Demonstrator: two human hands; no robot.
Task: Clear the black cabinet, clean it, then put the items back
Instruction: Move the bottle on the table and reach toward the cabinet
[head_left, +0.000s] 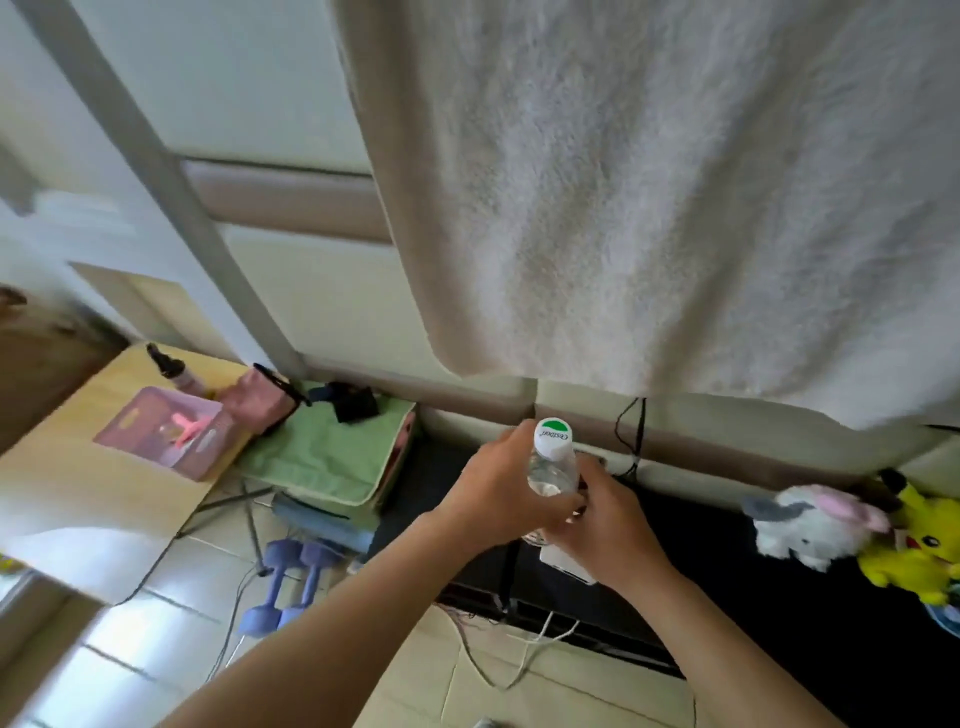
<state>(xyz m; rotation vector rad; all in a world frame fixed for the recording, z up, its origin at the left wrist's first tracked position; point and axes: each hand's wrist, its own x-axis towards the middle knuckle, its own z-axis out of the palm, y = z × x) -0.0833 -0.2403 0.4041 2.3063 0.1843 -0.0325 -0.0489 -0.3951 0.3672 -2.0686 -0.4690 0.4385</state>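
A clear plastic water bottle (554, 460) with a white and green cap stands upright over the black cabinet (727, 561). My left hand (498, 488) grips the bottle from the left. My right hand (608, 519) wraps its fingers round the bottle's lower part from the right, above a white flat thing (566, 566) on the cabinet top. A white and pink plush toy (810, 519) and a yellow plush toy (909, 540) lie on the cabinet's right part.
A white towel (649, 197) hangs from above behind the cabinet. To the left stand a green cloth-covered box (332, 452), a wooden table (78, 493) with a pink tray (166, 431), and purple dumbbells (285, 582) on the tiled floor. White cables (519, 654) trail off the cabinet front.
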